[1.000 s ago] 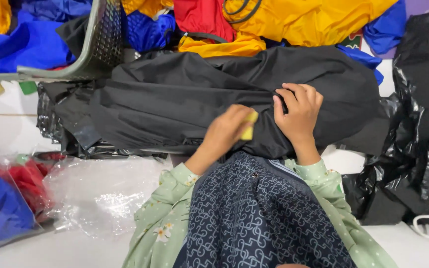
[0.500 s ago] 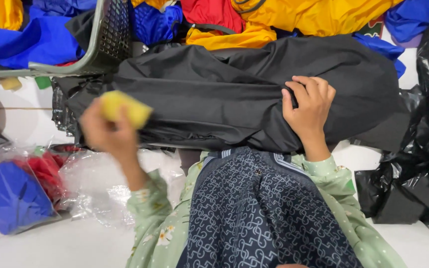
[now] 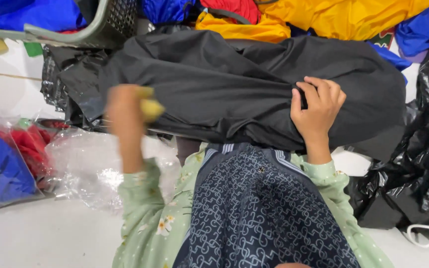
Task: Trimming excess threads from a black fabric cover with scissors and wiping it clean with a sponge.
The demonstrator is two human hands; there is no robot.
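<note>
**Black garment gripped over the lap as a yellow piece is lifted at the left**

Head view: From where I watch, my right hand (image 3: 316,111) is closed on a bunched fold of the black garment (image 3: 234,84), which lies stretched across the white counter (image 3: 50,238) just above the patterned dark cloth on my lap. My left hand (image 3: 125,111) is raised and blurred; its fingers are wrapped around a small yellow piece (image 3: 151,105), held over the garment's near left edge. I cannot tell what the yellow piece is.

To the left, a clear plastic package (image 3: 6,164) lies flat on the counter with blue and red cloth folded inside it. Just beside it, nearer my left sleeve, rests a crumpled clear plastic bag (image 3: 90,168). At the top left stands the corner of a grey-green mesh basket (image 3: 100,22), with blue cloth behind it. Along the top edge sits a heap of garments: yellow cloth (image 3: 333,17), red and blue pieces crowded together. A shiny black plastic bag (image 3: 423,164) slumps at the right, touching the black garment's far end. A small green tag (image 3: 33,48) and a pale yellow one lie on the counter under the basket rim.
</note>
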